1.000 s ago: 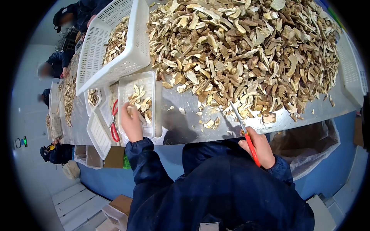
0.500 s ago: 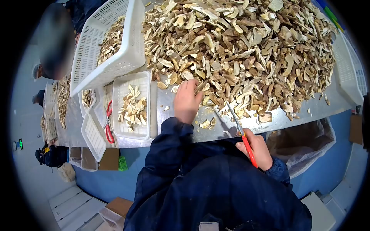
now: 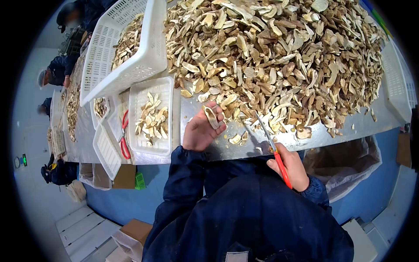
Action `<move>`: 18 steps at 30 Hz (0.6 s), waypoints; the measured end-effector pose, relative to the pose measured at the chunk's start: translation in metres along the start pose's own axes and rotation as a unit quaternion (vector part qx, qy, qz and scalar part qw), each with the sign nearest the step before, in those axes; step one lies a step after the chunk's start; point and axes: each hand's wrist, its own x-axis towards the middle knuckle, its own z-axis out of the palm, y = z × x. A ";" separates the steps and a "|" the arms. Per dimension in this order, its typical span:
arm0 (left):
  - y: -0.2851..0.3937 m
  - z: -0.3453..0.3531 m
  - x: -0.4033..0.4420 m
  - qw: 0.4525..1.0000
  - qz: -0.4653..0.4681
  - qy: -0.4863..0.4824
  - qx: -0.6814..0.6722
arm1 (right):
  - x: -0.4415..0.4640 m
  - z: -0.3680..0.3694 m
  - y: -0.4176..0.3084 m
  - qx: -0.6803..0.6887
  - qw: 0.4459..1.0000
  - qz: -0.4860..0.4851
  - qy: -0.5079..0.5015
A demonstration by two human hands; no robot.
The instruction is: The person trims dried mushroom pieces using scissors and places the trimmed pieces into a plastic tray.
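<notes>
My left hand (image 3: 201, 131) is turned palm up at the near edge of the pile, its fingers curled round a dried mushroom slice (image 3: 212, 117). In my right hand (image 3: 293, 168) are red-handled scissors (image 3: 283, 169), their blades pointing away from me toward the pile of dried mushroom slices (image 3: 270, 61). A shallow white tray (image 3: 135, 97) with some slices in it lies left of my left hand. A few loose pieces (image 3: 235, 139) rest on the metal table (image 3: 227, 153) between my hands.
A large white basket (image 3: 152, 52) of slices stands behind the tray. Left of the tray lie second red scissors (image 3: 124, 133), a tilted small tray (image 3: 107, 153) and a small container (image 3: 100, 109). A lined box (image 3: 345, 161) is below the table's right edge. People work far left.
My left hand went from the tray to the pile, then drew back toward me and turned palm up with a slice. My right hand with the scissors stayed nearly still.
</notes>
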 end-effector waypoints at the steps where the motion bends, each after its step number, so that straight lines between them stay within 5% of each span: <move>1: 0.000 0.002 0.000 1.000 -0.005 -0.015 -0.019 | 0.000 0.000 -0.001 0.000 1.000 0.002 -0.001; 18: -0.018 0.035 -0.022 0.971 -0.038 0.091 0.218 | 0.008 0.008 -0.009 -0.081 0.992 -0.096 -0.014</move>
